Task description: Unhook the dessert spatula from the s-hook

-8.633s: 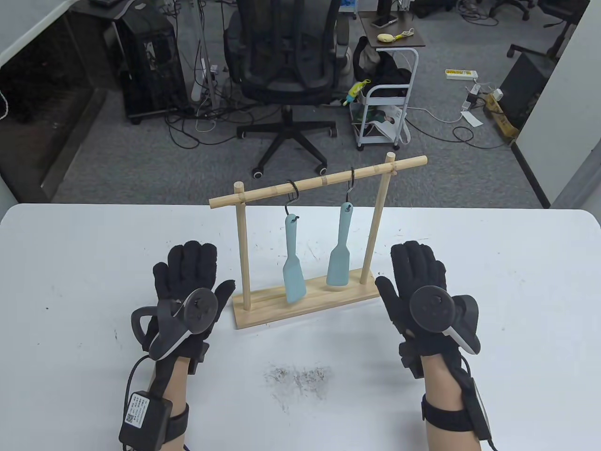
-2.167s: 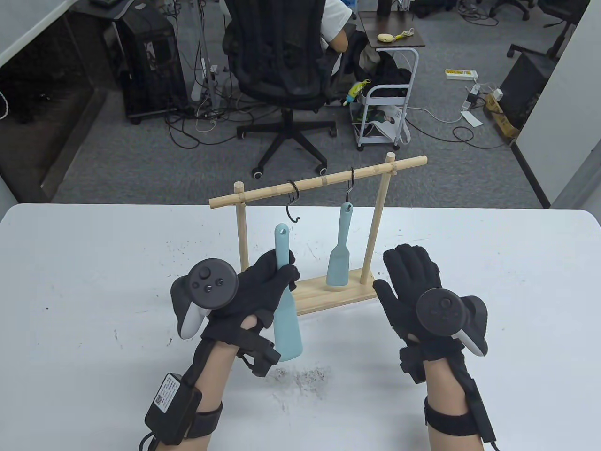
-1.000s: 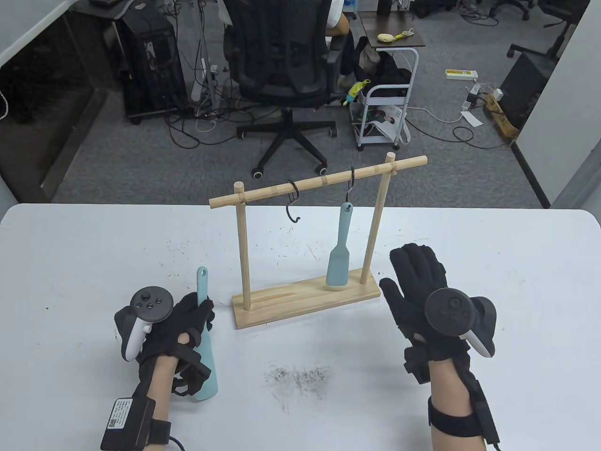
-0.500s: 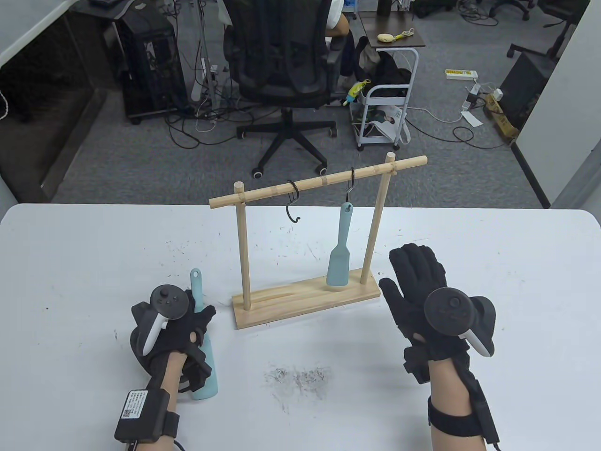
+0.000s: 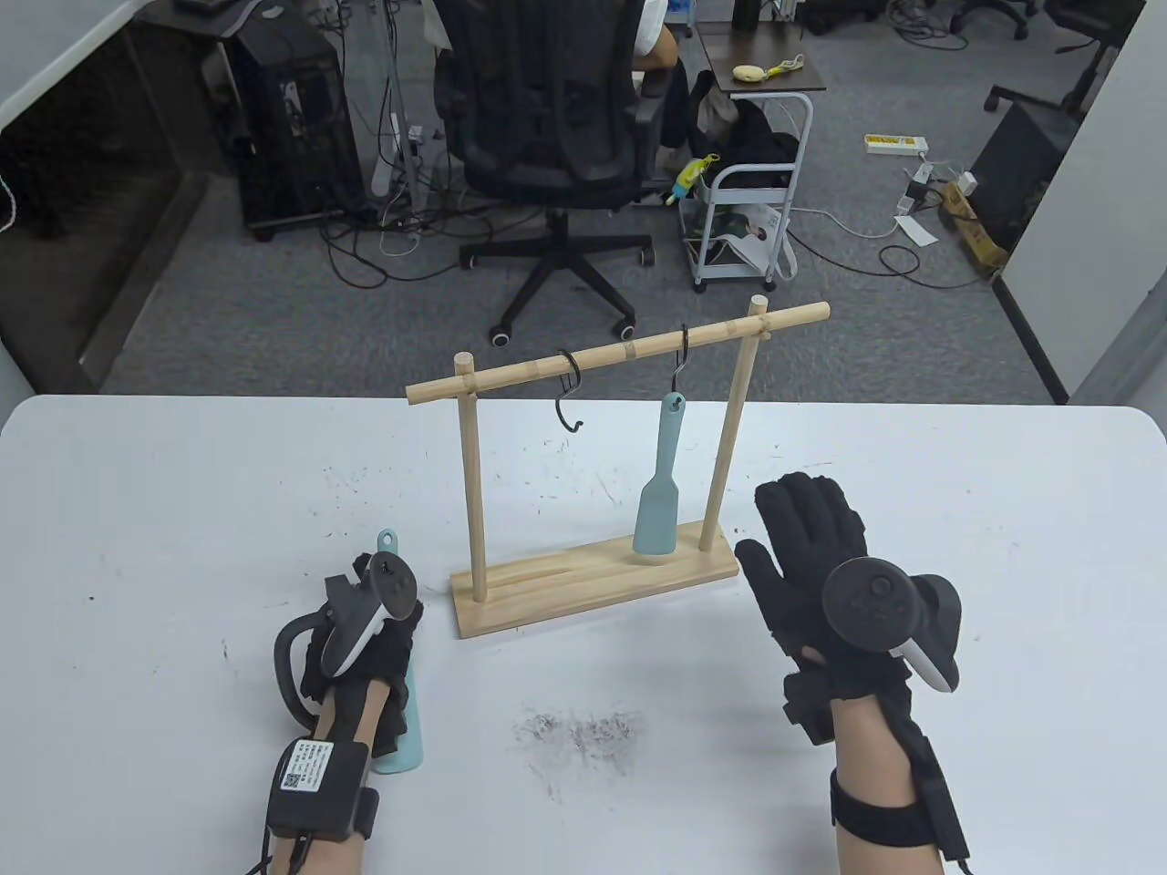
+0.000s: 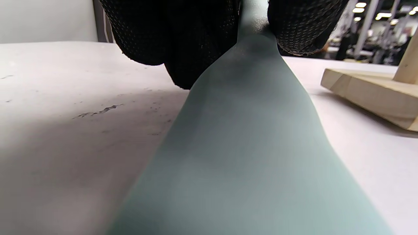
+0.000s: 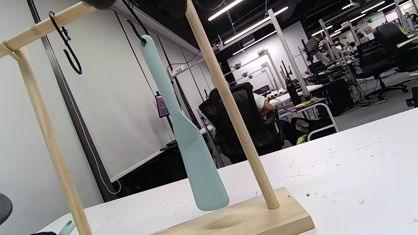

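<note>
A gloved left hand (image 5: 365, 638) grips a freed spatula (image 5: 401, 729) low against the table (image 5: 182, 510), apparently setting it down; the right hand (image 5: 811, 556) rests open (empty) beside the rack (image 5: 593, 583).

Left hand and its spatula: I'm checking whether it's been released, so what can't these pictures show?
- Table view: the left hand and its tracker cover the unhooked spatula's handle, hiding the grip.
- Left wrist view: the fingers are cut off by the top edge.
- Left wrist view: the blade fills the frame; table contact cannot be told.
</note>
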`<action>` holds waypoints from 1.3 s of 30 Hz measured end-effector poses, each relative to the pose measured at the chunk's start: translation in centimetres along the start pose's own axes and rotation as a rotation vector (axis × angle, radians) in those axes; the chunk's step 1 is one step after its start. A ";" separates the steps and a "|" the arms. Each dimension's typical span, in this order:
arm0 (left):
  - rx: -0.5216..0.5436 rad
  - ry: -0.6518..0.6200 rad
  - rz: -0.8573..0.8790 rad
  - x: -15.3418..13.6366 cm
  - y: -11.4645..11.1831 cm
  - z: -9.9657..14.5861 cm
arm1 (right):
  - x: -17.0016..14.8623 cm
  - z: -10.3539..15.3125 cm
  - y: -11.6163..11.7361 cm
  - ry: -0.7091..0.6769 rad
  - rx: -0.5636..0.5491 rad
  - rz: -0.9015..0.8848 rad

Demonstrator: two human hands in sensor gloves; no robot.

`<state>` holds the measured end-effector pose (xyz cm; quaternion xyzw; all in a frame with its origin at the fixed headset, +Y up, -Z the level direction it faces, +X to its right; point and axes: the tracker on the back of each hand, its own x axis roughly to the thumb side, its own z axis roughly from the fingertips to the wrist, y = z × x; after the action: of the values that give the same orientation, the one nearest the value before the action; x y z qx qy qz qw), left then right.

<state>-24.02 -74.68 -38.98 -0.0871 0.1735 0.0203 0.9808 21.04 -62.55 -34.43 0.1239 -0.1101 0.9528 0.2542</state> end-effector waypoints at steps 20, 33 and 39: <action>-0.052 0.138 -0.190 2.9 -1.3 -0.6 | 0.0 -0.1 0.1 0.001 0.008 0.001; -0.145 0.168 -0.263 3.1 -2.2 -1.9 | 0.1 -0.1 0.2 0.003 0.013 0.003; -0.181 0.133 -0.210 2.9 -1.9 -1.9 | 0.1 -0.1 0.2 0.003 0.017 0.004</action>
<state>-21.77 -76.88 -41.41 -0.1940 0.2255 -0.0728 0.9520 20.80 -62.65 -34.53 0.1244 -0.1019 0.9544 0.2517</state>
